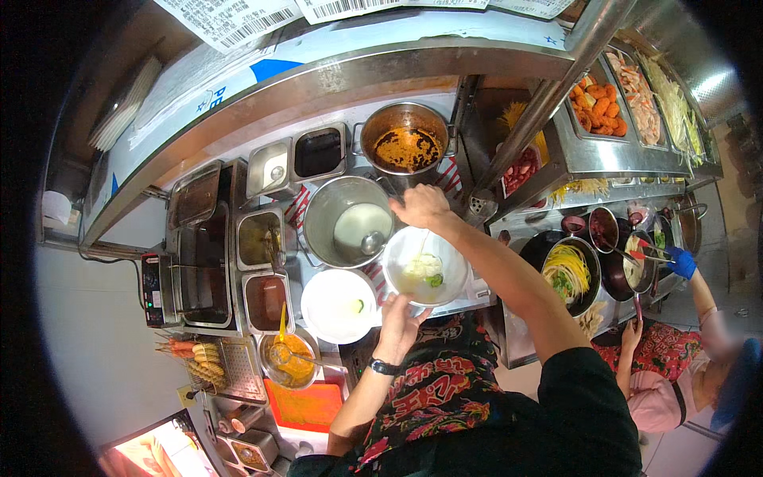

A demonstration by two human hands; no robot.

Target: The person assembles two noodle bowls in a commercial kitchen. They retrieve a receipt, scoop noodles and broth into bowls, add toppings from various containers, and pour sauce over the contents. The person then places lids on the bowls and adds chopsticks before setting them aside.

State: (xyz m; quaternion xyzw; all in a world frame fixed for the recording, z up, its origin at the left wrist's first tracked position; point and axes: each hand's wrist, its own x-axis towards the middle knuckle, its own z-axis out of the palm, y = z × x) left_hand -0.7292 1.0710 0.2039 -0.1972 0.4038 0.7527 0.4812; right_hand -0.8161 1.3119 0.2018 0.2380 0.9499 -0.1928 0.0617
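Note:
My left hand (400, 328) grips the near rim of a pale mixing bowl (456, 271), which holds a creamy white mass, a green piece and some liquid. Over the far side of this bowl, my right hand (424, 206) is closed around what looks like a thin pale utensil that reaches down into it; the fingers hide its upper end. Left of the bowl stands a deep steel pot (316, 217) with whitish liquid and a ladle (372, 243). A white bowl (334, 304) with a small green piece in it sits nearer me, to the left.
A steel pot of orange-brown sauce (405, 146) stands at the back. Steel sauce containers (265, 301), a sauce bowl (292, 358) and an orange board (304, 402) lie left. A metal post (548, 95) rises at right. Beyond it, a co-worker's blue-gloved hand (681, 262) works over pans.

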